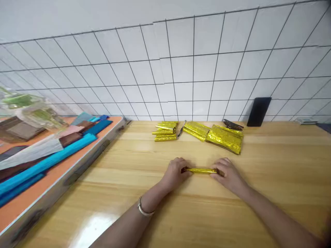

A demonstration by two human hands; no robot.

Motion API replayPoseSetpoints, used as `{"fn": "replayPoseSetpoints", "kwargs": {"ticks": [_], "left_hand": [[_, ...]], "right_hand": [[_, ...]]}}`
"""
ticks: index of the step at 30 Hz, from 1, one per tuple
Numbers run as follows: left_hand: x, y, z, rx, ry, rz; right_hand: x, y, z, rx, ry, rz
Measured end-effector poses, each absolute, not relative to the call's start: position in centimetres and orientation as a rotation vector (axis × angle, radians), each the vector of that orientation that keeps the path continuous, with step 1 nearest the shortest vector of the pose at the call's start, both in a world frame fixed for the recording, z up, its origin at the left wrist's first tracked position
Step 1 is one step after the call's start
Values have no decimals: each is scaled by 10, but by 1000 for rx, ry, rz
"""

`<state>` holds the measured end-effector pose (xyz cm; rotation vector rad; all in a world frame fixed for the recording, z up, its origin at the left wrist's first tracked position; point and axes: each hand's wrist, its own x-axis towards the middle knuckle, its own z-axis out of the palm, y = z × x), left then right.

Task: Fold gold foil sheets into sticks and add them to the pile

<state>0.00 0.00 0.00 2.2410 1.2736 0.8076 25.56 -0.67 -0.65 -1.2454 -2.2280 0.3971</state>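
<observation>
One wooden tabletop [124,206] bears two flat gold-foil piles [224,138], with two hands [176,172] clamped on one narrow gold strip [202,171].

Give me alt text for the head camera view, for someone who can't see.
A person's left hand and right hand hold a shiny gold strip by its ends at a wooden table. Behind lie more gold strips and flat gold sheets; a black slab stands by the tiled wall.
</observation>
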Motion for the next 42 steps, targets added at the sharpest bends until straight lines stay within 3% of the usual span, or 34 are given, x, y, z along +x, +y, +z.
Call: {"fn": "replayPoseSetpoints", "kwargs": {"ticks": [42], "left_hand": [[-1, 1, -2, 2211, 1256, 806]], "right_hand": [[256, -7, -6, -1199, -2189, 417]]}}
